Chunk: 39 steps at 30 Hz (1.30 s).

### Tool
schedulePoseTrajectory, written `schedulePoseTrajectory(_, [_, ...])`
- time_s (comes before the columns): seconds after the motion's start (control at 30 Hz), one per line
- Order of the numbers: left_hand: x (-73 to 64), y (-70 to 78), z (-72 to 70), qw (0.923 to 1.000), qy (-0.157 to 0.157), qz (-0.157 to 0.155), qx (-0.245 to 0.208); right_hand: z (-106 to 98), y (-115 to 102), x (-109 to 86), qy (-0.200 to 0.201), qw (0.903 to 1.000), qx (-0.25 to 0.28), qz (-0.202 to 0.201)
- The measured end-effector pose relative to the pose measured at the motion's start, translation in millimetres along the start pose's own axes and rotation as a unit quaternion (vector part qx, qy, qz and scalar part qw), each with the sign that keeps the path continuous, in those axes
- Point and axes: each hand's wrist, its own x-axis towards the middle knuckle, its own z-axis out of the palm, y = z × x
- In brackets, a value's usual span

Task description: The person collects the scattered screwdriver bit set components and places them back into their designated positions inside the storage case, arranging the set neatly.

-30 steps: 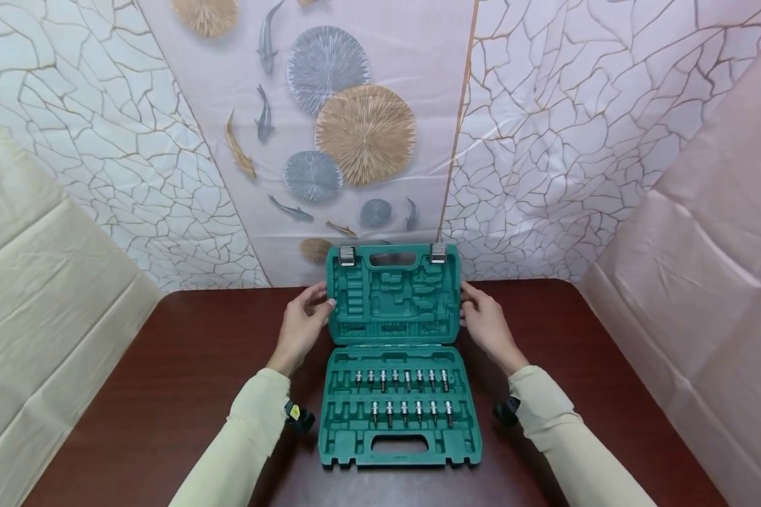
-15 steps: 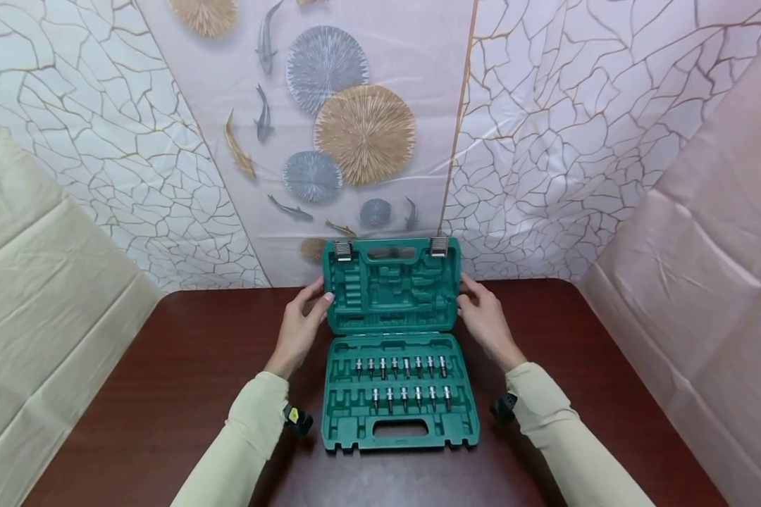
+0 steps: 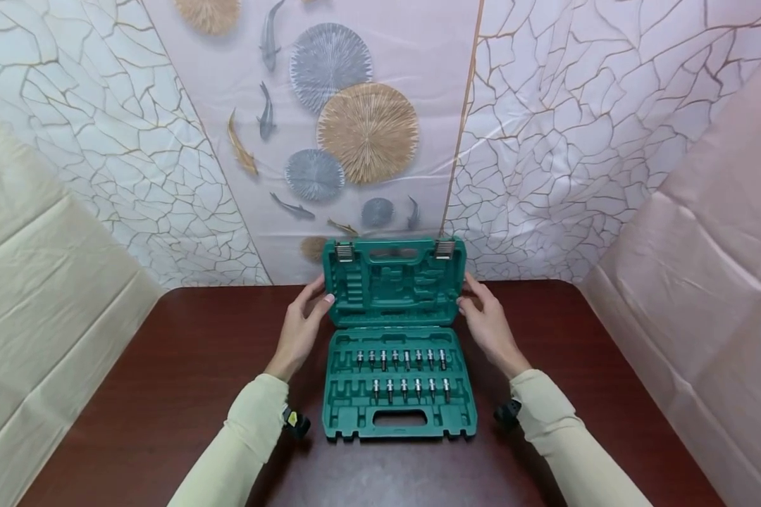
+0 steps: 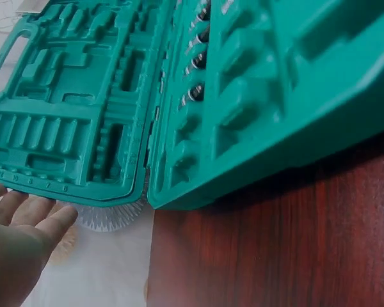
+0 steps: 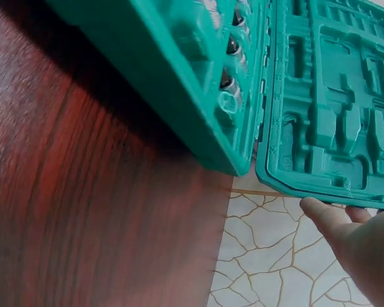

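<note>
A green plastic tool case (image 3: 399,431) lies open on the table, hinge side away from me. Its base holds two rows of small silver bit sockets (image 3: 407,359), with some slots at the left bare. The raised lid (image 3: 393,285) has moulded recesses and two metal latches (image 3: 444,249) at its top corners. My left hand (image 3: 298,327) holds the lid's left edge, thumb at the front and fingers toward the back. At the right edge my right hand (image 3: 487,324) grips likewise; in the right wrist view its thumb (image 5: 320,211) meets the rim.
The dark red wooden table (image 3: 184,394) runs back to a patterned cloth wall (image 3: 368,134) right behind the lid. Beige cloth screens (image 3: 691,282) flank both sides. Each wrist carries a small black camera (image 3: 297,422).
The case has slid away from me toward the back wall. Its lid has come up steeper. Both hands have stayed on the lid's side edges.
</note>
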Motion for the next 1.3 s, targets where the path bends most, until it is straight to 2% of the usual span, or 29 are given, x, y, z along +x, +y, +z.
schedulePoseTrajectory(0.23, [-0.2,0.4,0.2,0.9986,-0.005,0.039,-0.034,-5.2,-0.2,-2.9,-0.001,0.9993,-0.023,-0.028])
schedulePoseTrajectory(0.5, [-5.8,-5.2,0.6,0.9979,-0.012,0.039,-0.05,-1.8,6.4,-8.8,-0.008,0.9979,-0.024,-0.06])
schedulePoseTrajectory(0.77, [-11.7,-9.8,3.1,0.9981,-0.016,0.036,-0.047,-2.8,13.7,-18.7,-0.011,0.9983,-0.001,-0.057])
schedulePoseTrajectory(0.9, [-16.7,-8.6,4.3,0.9994,-0.005,0.033,-0.004,-2.6,10.8,-25.2,-0.016,0.9984,0.0,-0.055])
schedulePoseTrajectory(1.03, [-26.8,-3.9,6.2,0.9982,0.005,0.014,0.058,-4.0,5.2,-38.5,-0.03,0.9987,0.002,-0.041])
schedulePoseTrajectory(1.2, [-40.8,2.8,8.4,0.9973,0.006,-0.004,0.074,-5.2,-4.4,-52.4,-0.045,0.9985,0.008,-0.029])
schedulePoseTrajectory(1.3, [-48.4,7.1,10.0,0.9966,0.023,-0.009,0.079,-3.8,-10.6,-58.0,-0.046,0.9985,0.004,-0.029])
